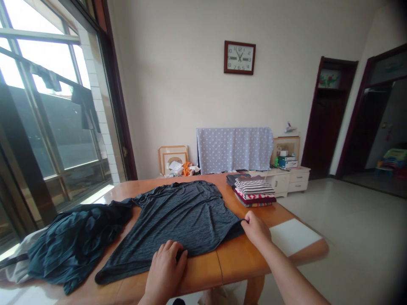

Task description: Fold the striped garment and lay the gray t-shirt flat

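On the wooden worktop [238, 258], the left hand [165, 271] lies curled on the near edge of a grey T-shirt [178, 220], its grip unclear. The right hand [256, 231] pinches the shirt's right corner. A crumpled dark teal garment [76, 241] touches the shirt's left side; a white sheet [294, 236] lies right; folded clothes [254, 192] stack beyond.
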A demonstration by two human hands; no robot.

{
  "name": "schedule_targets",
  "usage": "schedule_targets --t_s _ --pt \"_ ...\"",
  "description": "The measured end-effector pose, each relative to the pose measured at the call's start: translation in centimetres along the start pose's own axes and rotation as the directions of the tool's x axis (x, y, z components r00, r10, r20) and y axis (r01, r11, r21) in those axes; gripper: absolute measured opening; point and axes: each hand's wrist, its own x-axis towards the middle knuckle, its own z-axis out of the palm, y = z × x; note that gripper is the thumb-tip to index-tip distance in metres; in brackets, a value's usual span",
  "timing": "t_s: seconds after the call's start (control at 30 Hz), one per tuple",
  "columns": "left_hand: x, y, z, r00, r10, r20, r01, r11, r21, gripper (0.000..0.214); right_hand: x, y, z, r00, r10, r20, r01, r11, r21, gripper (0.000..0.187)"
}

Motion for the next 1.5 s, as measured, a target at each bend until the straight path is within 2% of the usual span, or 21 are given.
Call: schedule_targets --t_s 0.1,0.17,0.4,0.57,0.63,0.7,0.8,0.93,1.1,1.2,1.27,1.37,1.5 --pt "0.0 0.1 0.0 1.0 -0.006 0.007 0.006 1.0 0.011 0.03 -0.3 1.1 -0.6 0.984 0.161 -0.071 -0.158 0.986 0.046 0.015" --pt "0.0 0.1 0.1 1.0 -0.002 -0.001 0.002 1.0 0.024 0.032 -0.5 1.8 -0.6 0.976 0.21 -0.058 -0.207 0.976 0.066 0.012" --pt "-0.1 -0.2 0.6 0.999 -0.011 -0.042 0.012 0.999 0.045 0.017 -0.5 2.1 0.1 0.986 0.166 0.007 -0.165 0.972 0.167 0.012" --pt "-0.3 0.2 0.2 0.985 -0.074 -0.156 0.099 0.983 0.155 0.013 -0.2 2.2 0.8 0.986 0.165 0.012 -0.163 0.953 0.254 0.013" --pt "-0.4 0.6 0.1 0.977 -0.105 -0.186 0.146 0.964 0.223 0.017 -0.2 2.4 0.8 0.983 0.183 0.008 -0.178 0.948 0.264 0.02" --pt "-0.3 0.9 0.1 0.979 -0.128 -0.16 0.166 0.954 0.248 0.023 -0.1 2.7 0.7 0.98 0.197 0.003 -0.191 0.944 0.268 0.025" --pt "-0.4 1.4 0.3 0.991 -0.109 -0.075 0.122 0.969 0.215 0.029 -0.1 3.1 0.3 0.976 0.216 0.004 -0.21 0.946 0.246 0.026" --pt "-0.9 2.3 0.6 0.998 0.034 -0.055 -0.026 0.99 0.141 0.034 -0.7 3.2 0.2 0.973 0.229 0.012 -0.225 0.947 0.23 0.027" --pt "-1.6 3.0 0.4 0.993 0.095 -0.066 -0.09 0.993 0.082 0.031 -3.2 1.6 0.4 0.989 0.127 -0.079 -0.1 0.956 0.275 0.023" --pt "-1.7 3.1 0.3 0.995 0.082 -0.056 -0.077 0.994 0.083 0.03 -5.3 -0.8 0.2 0.998 -0.045 -0.042 0.055 0.953 0.298 0.018" --pt "-1.6 3.1 0.2 0.996 0.066 -0.053 -0.062 0.995 0.082 0.03 -6.6 -2.7 -0.1 0.978 -0.202 0.049 0.18 0.942 0.282 0.017" --pt "-1.3 3.0 0.3 0.999 0.034 -0.039 -0.032 0.997 0.068 0.027 -7.8 -5.0 -0.4 0.913 -0.386 0.134 0.351 0.909 0.225 0.019" --pt "-0.8 3.0 0.6 1.0 -0.015 -0.001 0.015 0.999 0.031 0.022 -7.7 -6.1 0.3 0.87 -0.449 0.202 0.423 0.892 0.16 0.024"
